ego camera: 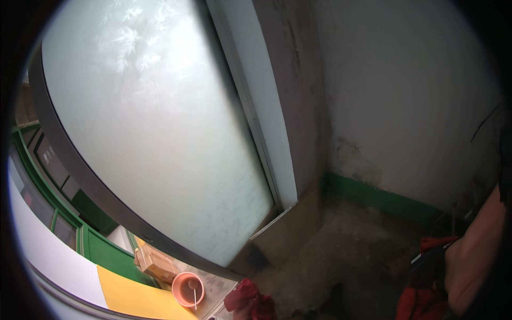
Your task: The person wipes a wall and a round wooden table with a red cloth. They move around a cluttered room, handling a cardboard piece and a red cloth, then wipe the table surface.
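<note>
At the bottom edge, a crumpled red cloth (250, 294) bulges around what looks like my left hand (241, 313), mostly cut off by the frame. The fingers seem closed on the fabric. On the right side, my bare forearm reaches down to my right hand (456, 266). It lies against a black item (429, 262) with a small white tag, and red fabric (420, 302) shows above and below that item. Shadow and the angle hide the right fingers, so their grip is unclear.
A frosted glass door panel (160, 132) with a leaf pattern stands at left, beside its metal frame (256, 116). Beyond it are a pink basin (175, 291) holding dark liquid and a ladle (193, 288), a cardboard box (156, 262) and a green door (108, 256). A stained wall (400, 100) rises right.
</note>
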A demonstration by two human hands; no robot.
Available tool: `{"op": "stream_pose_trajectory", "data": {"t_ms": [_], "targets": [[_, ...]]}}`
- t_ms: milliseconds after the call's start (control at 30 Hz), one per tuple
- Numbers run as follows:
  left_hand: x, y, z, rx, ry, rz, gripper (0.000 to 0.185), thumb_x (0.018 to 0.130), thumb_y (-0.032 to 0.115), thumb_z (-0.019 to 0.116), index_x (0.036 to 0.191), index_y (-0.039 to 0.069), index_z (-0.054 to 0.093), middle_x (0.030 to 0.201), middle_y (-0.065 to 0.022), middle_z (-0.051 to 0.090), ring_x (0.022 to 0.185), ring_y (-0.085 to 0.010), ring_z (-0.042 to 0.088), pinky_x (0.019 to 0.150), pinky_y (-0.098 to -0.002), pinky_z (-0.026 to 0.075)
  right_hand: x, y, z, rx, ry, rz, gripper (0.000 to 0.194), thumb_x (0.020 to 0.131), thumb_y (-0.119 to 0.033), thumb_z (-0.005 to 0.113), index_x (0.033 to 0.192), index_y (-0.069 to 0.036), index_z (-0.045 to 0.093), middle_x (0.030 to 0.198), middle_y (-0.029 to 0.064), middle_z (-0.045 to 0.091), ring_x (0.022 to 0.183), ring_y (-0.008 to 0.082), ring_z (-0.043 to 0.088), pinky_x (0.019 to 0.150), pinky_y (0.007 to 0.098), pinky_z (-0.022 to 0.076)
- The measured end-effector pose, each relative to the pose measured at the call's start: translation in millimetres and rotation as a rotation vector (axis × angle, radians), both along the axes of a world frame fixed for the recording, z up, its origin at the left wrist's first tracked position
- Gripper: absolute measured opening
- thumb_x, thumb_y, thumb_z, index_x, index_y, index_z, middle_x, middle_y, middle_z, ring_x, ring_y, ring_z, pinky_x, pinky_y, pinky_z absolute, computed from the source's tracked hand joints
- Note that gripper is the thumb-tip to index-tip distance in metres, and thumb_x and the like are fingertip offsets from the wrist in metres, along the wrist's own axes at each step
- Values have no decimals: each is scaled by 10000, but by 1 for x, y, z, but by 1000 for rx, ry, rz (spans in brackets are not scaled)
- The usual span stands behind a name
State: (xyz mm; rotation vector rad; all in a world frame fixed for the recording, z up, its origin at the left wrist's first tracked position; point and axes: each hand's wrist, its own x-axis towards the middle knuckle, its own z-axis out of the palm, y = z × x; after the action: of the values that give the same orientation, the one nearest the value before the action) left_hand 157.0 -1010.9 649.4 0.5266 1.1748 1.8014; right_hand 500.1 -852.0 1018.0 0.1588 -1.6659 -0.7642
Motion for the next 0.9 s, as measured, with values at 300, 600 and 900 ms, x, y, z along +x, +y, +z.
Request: {"op": "stream_pose_trajectory", "data": {"t_ms": [300,600,900], "targets": [[62,103,19,20,-10,39,238,941,148,589,1159,60,556,1041,-49,631,945,-168,619,824,-322,500,88,60,30,83,132,63,541,870,-331,576,1284,5,483,1243,200,525,1034,297,567,858,377,480],[148,225,53,1,141,7,246,930,130,593,1158,39,594,1074,-40,645,958,-131,614,846,-297,482,143,190,-5,-112,432,273,595,876,-392,557,1293,22,463,1252,237,509,1039,330,560,866,398,485],[173,288,79,-48,299,-103,237,905,101,614,1135,47,609,1088,-44,636,991,-136,603,848,-294,471,93,313,-247,-1394,214,-7,305,810,-68,670,1101,-42,584,1083,119,586,824,252,638,684,340,513]]}}
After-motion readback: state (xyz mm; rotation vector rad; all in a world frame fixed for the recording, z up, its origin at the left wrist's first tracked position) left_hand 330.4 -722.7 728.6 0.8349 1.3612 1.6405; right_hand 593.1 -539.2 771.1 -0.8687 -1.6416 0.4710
